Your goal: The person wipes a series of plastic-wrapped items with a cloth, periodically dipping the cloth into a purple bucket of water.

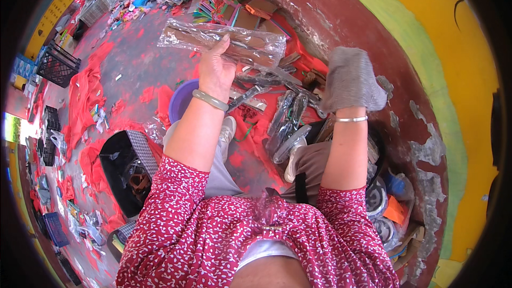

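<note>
Currently: left hand point(216, 72) pinches clear plastic sleeve point(224, 41) upper centre; keep it taut and level. Gloved right hand point(349, 81), right of centre: grip state cannot be told.

Informal packing workshop, floor-level work area.

Worn grey concrete floor point(133, 69) stained with red dye and strewn with red paper scraps point(85, 96); black plastic lattice crates point(56, 64) and a white plastic basket point(97, 6) along the edge; heaped multicoloured small goods and cardboard pieces point(224, 2) at the far side; clear cellophane sleeves point(288, 122) piled by the seated person's knees; a purple plastic basin point(181, 101); a flaking dark-red, green and yellow painted wall point(426, 74); an open black bag point(125, 170) of loose stock.
</note>
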`<state>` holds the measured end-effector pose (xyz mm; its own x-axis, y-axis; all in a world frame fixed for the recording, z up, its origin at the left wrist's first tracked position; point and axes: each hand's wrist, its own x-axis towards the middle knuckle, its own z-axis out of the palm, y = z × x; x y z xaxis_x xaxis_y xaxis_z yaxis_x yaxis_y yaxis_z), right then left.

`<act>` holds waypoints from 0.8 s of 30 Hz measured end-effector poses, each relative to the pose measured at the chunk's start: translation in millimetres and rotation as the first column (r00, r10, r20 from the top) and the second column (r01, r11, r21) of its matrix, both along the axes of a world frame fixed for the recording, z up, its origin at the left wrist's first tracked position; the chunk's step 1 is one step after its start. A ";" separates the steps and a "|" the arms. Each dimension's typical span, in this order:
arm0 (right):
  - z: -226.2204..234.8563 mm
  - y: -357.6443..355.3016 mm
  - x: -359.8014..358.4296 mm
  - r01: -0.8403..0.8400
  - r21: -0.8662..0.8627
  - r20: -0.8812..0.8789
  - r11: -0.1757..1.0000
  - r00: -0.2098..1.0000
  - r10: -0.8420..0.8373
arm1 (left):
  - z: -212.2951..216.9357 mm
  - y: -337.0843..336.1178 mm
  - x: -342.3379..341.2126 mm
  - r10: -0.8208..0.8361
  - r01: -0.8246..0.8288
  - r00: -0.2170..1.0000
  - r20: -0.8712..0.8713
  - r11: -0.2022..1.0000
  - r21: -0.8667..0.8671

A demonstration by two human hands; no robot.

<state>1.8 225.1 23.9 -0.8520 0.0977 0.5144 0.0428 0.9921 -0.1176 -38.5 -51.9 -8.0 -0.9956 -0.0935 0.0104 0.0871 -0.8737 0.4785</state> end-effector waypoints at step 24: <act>27.9 -61.6 12.2 -0.234 0.249 0.097 0.940 0.972 0.216 | 18.1 40.9 32.8 -0.432 0.132 0.878 -0.209 0.637 -0.760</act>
<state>14.0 163.5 51.8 -0.8696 -0.2288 0.4375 -0.1863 0.9727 0.1382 -5.8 -11.0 10.1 -0.8812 0.3768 0.2854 0.1814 -0.2880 0.9403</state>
